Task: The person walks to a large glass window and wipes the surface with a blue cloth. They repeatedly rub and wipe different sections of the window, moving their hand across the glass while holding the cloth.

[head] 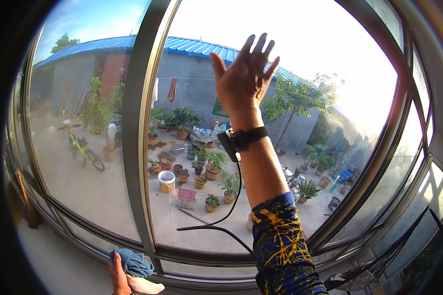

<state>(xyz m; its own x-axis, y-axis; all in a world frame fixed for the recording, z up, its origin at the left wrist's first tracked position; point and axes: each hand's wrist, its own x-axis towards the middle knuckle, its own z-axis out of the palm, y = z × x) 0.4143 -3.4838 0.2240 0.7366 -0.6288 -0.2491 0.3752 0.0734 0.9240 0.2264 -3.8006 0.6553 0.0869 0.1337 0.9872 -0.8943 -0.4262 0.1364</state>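
My right hand (243, 77) is raised before the middle window pane, fingers spread, nothing in it; whether the palm touches the glass I cannot tell. A black strap (249, 138) with a small device and a black cable circles that wrist. Low at the left, my left hand (120, 274) holds a crumpled blue cloth (133, 262) and a pale cloth (144, 285) near the bottom window rail. Between the middle and left panes stands a dark metal window post (142, 121). The left pane (62, 162) looks hazy.
Window frames curve round both sides, with a sill (59, 250) at lower left. Dark straps or fabric (376, 261) hang at lower right. Beyond the glass lies a yard with potted plants (213, 169), a white bucket (166, 181) and a green bicycle (85, 151).
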